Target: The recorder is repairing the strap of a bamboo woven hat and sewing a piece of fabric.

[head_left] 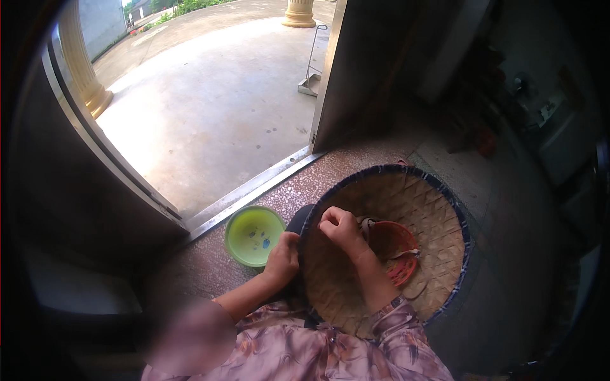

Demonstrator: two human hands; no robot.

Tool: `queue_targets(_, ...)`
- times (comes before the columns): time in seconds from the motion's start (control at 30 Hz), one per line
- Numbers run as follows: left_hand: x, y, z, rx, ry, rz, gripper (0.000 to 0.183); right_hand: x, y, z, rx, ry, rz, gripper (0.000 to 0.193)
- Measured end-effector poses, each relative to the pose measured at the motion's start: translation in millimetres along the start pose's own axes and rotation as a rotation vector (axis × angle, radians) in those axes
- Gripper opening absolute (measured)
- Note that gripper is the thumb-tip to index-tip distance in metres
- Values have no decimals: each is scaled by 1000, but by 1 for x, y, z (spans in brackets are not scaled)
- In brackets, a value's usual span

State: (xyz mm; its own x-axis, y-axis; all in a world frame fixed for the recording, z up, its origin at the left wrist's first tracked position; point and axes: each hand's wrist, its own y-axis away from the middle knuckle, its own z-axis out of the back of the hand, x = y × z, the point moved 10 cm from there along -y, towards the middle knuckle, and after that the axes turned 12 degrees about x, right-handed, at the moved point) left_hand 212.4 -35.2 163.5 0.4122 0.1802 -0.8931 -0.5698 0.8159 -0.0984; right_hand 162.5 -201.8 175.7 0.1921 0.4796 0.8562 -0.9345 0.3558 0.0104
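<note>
A large round woven bamboo basket (438, 216) with a dark cloth-bound rim rests tilted at my lap. My left hand (283, 259) is closed at its left rim, with the fingertips partly hidden. Over the inside of the basket, close to that same rim, my right hand (342, 228) has its fingers pinched together. Whatever they hold is too small or too hidden to tell. Beside my right wrist, a small red plastic basket (401, 272) lies within the woven one, partly covered by my forearm, with some pale strips at its edge.
A green plastic bowl (238, 244) with a few dark and blue bits inside stands on the speckled floor to the left. Past it runs a metal door sill (254, 190). Outside, a long-handled dustpan (309, 84) stands by the door edge, near a column (298, 14).
</note>
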Motion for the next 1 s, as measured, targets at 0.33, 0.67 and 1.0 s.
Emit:
queue_targets(0.33, 29, -42, -3, 68, -41, 36, 16, -39, -12, 15, 64, -589, -209, 4)
queue_targets(0.67, 40, -73, -4, 100, 61, 26, 17, 28, -10, 2, -88, 387, -211, 27)
queue_targets(1.0, 40, -63, -6, 165, 156, 93, 19, -30, -16, -6, 114, -516, -300, 13)
